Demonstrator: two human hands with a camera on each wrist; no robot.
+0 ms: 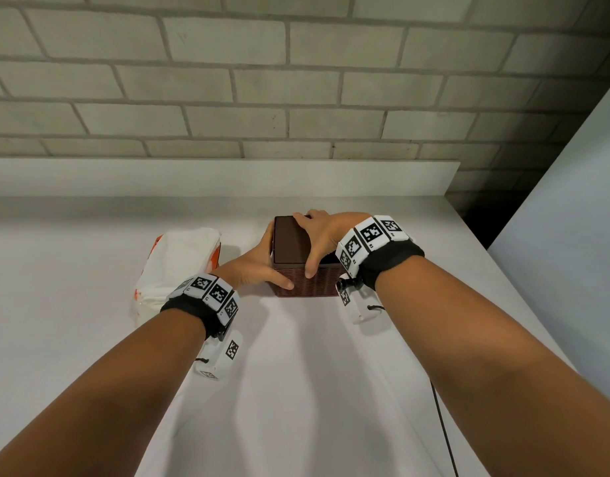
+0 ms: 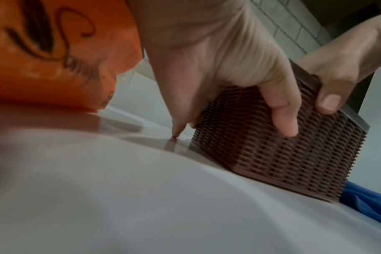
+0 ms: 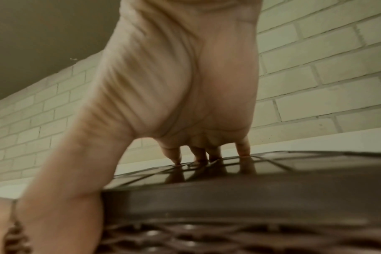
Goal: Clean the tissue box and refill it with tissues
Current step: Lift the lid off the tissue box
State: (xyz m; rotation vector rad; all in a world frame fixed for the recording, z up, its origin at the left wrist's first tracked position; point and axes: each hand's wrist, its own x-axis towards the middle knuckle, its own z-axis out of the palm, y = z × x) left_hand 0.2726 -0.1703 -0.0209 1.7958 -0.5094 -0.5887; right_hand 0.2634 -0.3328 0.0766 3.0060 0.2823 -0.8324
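Observation:
A brown woven tissue box [image 1: 314,287] with a smooth dark top panel [image 1: 290,241] stands on the white counter [image 1: 296,373]. My left hand [image 1: 259,266] grips its left side, thumb pressed on the woven front wall [image 2: 283,158]. From above, my right hand [image 1: 322,235] holds the top panel, its thumb [image 2: 328,101] over the front edge. The right hand's fingertips [image 3: 176,159] rest on the glossy panel [image 3: 228,197] near its far edge. Just left of the box lies a white and orange tissue pack [image 1: 179,259], which looms beside the left hand [image 2: 218,60] as an orange wrapper [image 2: 50,56].
A blue cloth [image 2: 368,201] lies on the counter to the right of the box, hidden in the head view. A brick wall [image 1: 296,98] and a low white ledge back the counter. A white panel [image 1: 572,235] rises at the right, and a black cable [image 1: 444,425] hangs by the counter's right edge.

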